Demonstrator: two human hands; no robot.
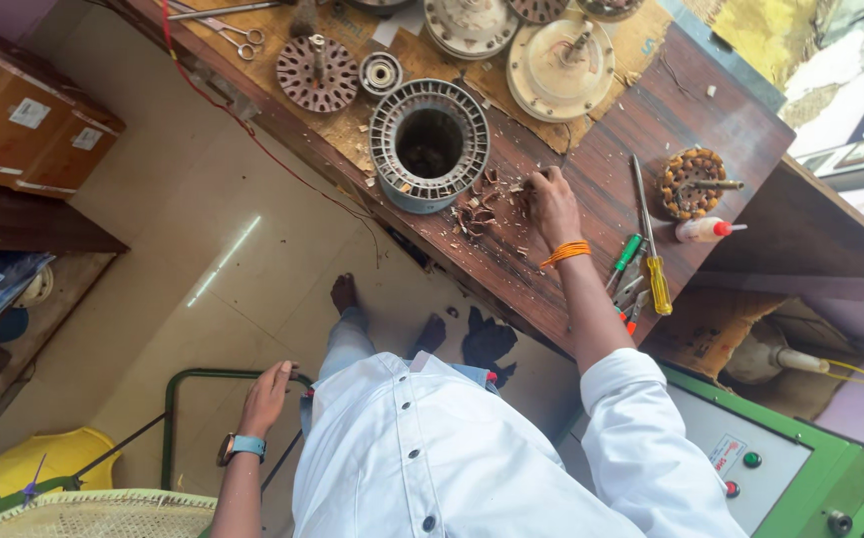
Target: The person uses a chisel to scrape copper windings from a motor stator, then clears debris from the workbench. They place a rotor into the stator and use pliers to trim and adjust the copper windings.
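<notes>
stator (429, 144) on bench (711, 125), scraps (482, 209) btwn stator & hand (553, 204)

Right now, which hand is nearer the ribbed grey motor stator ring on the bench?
Right. The right hand rests on the bench among the brown scraps, just beside the stator ring. The left hand is far below, off the bench, gripping a green metal frame.

Loose heap of small brown scraps (480, 211) on the wooden tabletop (651, 120), just beside the grey slotted stator ring (429, 145). Ring stands upright, bore open, a few scraps against its base.
</notes>
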